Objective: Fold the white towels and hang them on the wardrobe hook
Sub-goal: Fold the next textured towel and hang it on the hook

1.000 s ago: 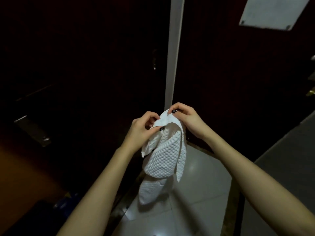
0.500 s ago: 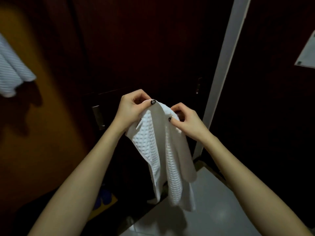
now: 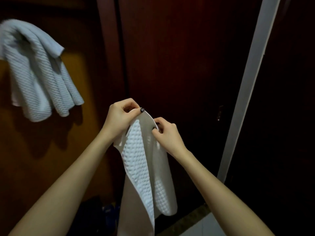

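Two white towels are showing. At the far left a ribbed towel [image 3: 37,74] is hanging in bunched folds against an orange-brown wardrobe panel [image 3: 76,150], and whatever is carrying it is hidden under the cloth. Toward the middle, the left hand [image 3: 119,120] is pinching the top edge of a waffle-weave towel [image 3: 143,167] between thumb and curled fingers, a dark-painted nail lying on the cloth. That towel is hanging in the air in front of the dark wardrobe door [image 3: 179,57], well apart from the hung one, and is draping downward in long loose folds to the bottom edge of the view. Just right of the fold's crest, the right hand [image 3: 167,135] is gripping the same top edge, its fingers curling in and tucking into the cloth. Farther right a small metal fitting [image 3: 219,113] is glinting on the dark door, and a pale vertical strip [image 3: 247,86] is running up beside it.
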`<state>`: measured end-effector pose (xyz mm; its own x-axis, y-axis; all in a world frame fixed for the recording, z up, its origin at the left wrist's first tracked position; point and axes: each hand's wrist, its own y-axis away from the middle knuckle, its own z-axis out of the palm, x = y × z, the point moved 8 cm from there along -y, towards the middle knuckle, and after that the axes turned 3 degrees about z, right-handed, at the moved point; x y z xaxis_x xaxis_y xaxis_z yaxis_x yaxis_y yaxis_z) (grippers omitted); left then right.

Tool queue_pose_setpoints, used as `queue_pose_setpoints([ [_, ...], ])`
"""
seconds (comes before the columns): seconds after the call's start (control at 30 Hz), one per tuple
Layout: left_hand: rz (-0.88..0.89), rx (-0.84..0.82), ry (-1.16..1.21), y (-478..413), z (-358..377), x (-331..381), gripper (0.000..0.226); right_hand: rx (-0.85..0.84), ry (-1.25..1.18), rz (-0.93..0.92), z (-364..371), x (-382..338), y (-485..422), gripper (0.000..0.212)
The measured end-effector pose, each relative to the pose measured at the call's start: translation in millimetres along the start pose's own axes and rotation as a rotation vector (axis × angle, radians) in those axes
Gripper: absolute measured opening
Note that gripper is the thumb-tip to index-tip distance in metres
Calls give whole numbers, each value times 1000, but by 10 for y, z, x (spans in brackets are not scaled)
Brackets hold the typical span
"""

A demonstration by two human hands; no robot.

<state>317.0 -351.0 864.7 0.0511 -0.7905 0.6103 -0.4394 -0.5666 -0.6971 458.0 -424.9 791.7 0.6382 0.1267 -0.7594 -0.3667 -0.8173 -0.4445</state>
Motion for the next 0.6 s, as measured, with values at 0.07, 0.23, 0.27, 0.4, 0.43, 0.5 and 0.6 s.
queue_pose_setpoints([
  [0.07,-37,52,-1,40,-261,-89,15,-62,-28,43,169,-17,14,30],
  [0.23,-82,190,88,232,-912,-151,19,-206,115,133,669,120,103,12],
  [0.27,-83,218,110,276,-1050,-139,20,-223,133,152,780,171,123,10],
  [0.4,-94,303,108,451,-1667,-176,20,-171,216,177,1015,244,153,12],
  [0.43,-100,317,99,500,-1813,-202,20,-163,249,171,1045,219,162,12],
  [0.5,-114,334,85,605,-2052,-246,19,-165,303,141,1124,153,186,20],
  [0.6,-140,359,16,769,-2326,-367,21,-193,366,68,1294,42,275,21],
])
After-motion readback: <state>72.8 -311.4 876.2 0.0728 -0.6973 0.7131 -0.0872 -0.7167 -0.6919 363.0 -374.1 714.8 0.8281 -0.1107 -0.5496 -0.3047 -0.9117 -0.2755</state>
